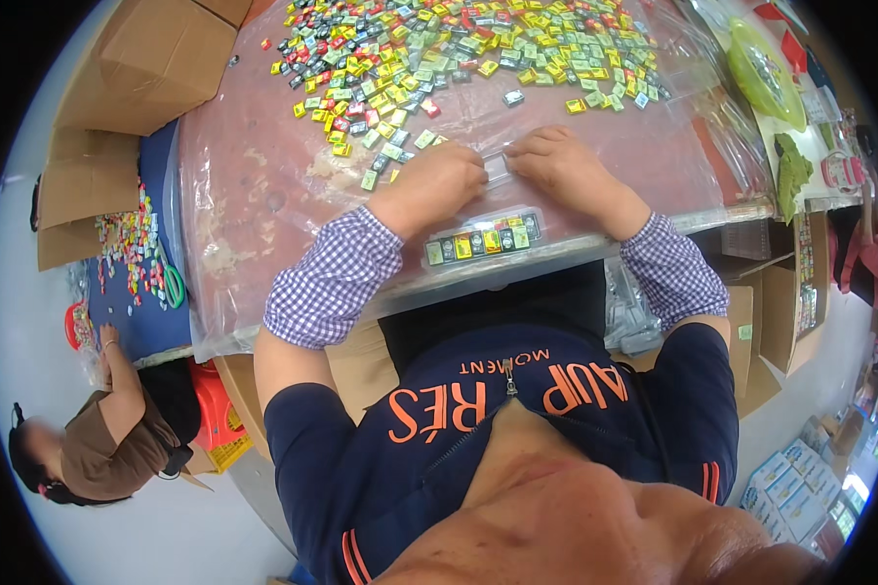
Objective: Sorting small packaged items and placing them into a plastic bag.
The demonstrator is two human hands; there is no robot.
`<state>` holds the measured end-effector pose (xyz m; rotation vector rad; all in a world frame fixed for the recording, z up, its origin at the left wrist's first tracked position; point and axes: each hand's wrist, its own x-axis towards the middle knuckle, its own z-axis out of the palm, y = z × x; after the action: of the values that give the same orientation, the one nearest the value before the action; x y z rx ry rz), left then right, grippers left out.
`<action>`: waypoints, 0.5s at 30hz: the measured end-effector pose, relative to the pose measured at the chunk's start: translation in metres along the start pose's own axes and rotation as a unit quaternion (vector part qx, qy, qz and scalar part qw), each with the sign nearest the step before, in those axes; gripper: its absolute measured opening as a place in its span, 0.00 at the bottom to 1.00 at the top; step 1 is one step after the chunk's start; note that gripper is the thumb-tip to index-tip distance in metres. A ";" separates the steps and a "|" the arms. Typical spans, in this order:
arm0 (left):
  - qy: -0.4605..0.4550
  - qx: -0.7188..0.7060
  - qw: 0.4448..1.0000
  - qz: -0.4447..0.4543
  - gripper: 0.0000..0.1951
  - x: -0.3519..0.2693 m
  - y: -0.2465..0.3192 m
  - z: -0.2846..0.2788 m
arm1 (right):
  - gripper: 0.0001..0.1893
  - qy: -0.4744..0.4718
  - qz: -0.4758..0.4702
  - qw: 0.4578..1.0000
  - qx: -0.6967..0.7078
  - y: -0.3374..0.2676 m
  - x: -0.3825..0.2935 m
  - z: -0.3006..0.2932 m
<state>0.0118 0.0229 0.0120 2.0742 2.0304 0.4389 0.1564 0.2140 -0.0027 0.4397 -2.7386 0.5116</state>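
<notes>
Both hands are at the near part of a table with a reddish-brown top. My left hand (439,183) pinches one end of a small clear plastic tray (496,170). My right hand (565,167) has its fingers on the tray's other end. Most of the tray's ends are hidden by the fingers. Just below the hands, by the table's front edge, lies a filled clear tray (483,240) with a row of small black, yellow and green packets. Beyond my hands a large heap of small wrapped packets (439,58) spreads over the table, in yellow, green, black and red. Several lie beside my left hand.
Cardboard boxes (154,58) stand at the left. A person (110,439) sits there at a blue table (128,322) with loose pieces and green-handled scissors (174,285). A yellow-green basin (764,73) is at the far right. Clear plastic trays (629,314) are piled below the table edge.
</notes>
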 end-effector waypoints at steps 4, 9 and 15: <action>0.016 -0.017 0.999 0.022 0.09 -0.004 -0.004 0.004 | 0.10 0.005 -0.001 1.000 -0.006 -0.001 -0.001 0.001; 0.032 -0.013 0.992 0.118 0.06 -0.015 -0.014 -0.005 | 0.10 0.001 0.009 1.000 -0.015 -0.005 0.000 -0.003; 0.035 -0.036 0.989 0.137 0.07 -0.019 -0.019 0.001 | 0.10 -0.016 0.012 1.000 -0.011 -0.008 0.005 -0.008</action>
<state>-0.0058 0.0048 0.0032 2.3311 1.7406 0.6277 0.1566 0.2094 0.0088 0.4128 -2.7810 0.4847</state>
